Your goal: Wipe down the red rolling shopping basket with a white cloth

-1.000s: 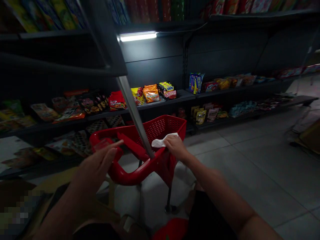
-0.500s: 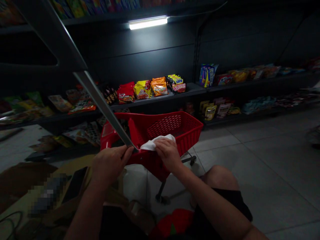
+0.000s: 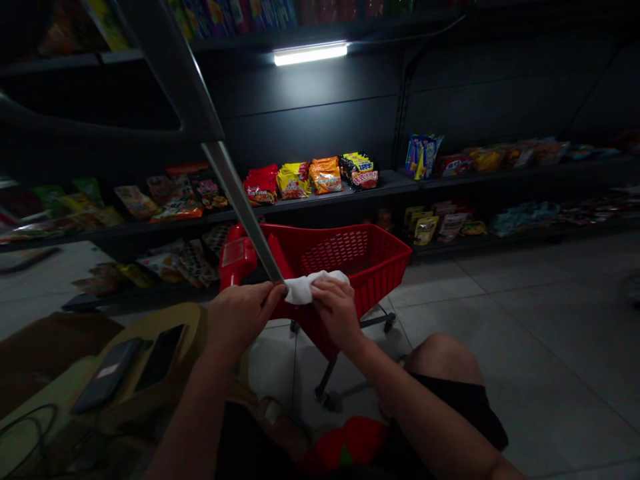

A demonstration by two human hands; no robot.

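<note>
A red plastic shopping cart (image 3: 385,267) with a perforated basket stands on dark wheels in front of me. My left hand (image 3: 245,310) is closed at the lower end of a grey metal bar (image 3: 245,213), by the cart's near rim. The bar slants up to a dark frame at the upper left. My right hand (image 3: 337,310) is closed on a bunched white cloth (image 3: 300,290), which lies against the near rim of the cart. The cloth's left end reaches the fingertips of my left hand. My palms and some fingers are hidden.
Dark shelves (image 3: 395,183) with bagged snacks (image 3: 327,175) run behind the cart, under a lit tube lamp (image 3: 311,53). At the left, a yellowish stool-like surface (image 3: 193,320) bears a phone (image 3: 160,357) and a dark flat device (image 3: 107,373). Pale floor tiles (image 3: 525,307) extend right.
The view has shifted, so most things appear slightly farther right. The white cloth has become more bunched and now meets my left fingertips. Both hands keep their hold.
</note>
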